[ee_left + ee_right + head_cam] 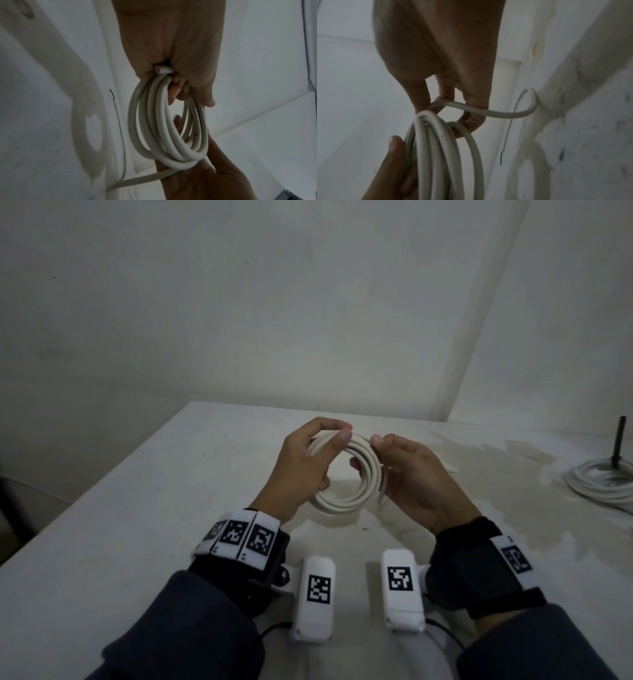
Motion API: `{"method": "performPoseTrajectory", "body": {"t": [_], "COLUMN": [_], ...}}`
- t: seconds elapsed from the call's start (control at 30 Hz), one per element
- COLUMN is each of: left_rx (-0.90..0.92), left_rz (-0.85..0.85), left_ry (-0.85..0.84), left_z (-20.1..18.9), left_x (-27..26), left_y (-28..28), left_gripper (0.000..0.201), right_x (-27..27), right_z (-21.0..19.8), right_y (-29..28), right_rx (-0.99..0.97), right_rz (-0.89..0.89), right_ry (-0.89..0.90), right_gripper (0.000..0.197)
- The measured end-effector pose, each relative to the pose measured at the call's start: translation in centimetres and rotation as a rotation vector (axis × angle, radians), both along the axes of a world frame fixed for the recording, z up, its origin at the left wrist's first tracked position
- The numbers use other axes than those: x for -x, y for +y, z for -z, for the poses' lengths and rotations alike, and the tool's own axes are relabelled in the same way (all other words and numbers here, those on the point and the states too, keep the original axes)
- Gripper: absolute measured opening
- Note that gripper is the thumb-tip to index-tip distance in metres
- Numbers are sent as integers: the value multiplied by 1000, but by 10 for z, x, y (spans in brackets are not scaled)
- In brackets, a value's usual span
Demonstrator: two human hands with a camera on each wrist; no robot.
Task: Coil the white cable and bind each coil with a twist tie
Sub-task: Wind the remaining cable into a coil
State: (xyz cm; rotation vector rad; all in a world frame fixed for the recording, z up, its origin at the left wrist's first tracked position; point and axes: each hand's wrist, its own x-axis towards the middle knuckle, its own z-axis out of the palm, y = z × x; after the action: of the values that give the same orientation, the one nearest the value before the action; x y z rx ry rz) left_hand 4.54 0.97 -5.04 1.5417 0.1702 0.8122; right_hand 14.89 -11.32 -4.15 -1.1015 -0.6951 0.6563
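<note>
Clearly the coiling step is nearly done — both hands hold the white cable [346,470] above the surface [137,525], left hand [301,470] pinching its top, right hand [411,477] curled around the loose tail. Next, I judge, the tail gets tucked and a twist tie [506,136] fetched — several smooth, stiff-looking loops lie bunched; another coil [603,484] sits far right.

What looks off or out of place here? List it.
A loose cable tail strays out of the white cable coil held in the left hand and right hand. No tie binds it yet. The table beside the hands bears blotchy stains.
</note>
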Motion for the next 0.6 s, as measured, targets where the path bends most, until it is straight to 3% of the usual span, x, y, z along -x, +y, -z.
{"method": "performPoseTrajectory", "body": {"t": [0.13, 0.2, 0.33, 0.5, 0.6], "left_rx": [-11, -23, -23, 81, 123], "left_rz": [-58, -75, -113, -127, -120], "left_ry": [50, 66, 50, -7, -22], "left_z": [-1, 0, 1, 6, 9], "left_x": [-2, -3, -3, -6, -7], "left_y": [2, 3, 4, 1, -2], "left_gripper": [20, 19, 21, 18, 19], "right_x": [-1, -3, -2, 12, 17], "right_z": [-3, -2, -4, -1, 1], "right_y": [-3, -4, -3, 4, 8], "right_rx": [55, 90, 93, 9, 38], "right_rz": [121, 142, 95, -76, -111], "right_ry": [-128, -163, -75, 161, 142], "right_gripper": [3, 6, 11, 12, 8]}}
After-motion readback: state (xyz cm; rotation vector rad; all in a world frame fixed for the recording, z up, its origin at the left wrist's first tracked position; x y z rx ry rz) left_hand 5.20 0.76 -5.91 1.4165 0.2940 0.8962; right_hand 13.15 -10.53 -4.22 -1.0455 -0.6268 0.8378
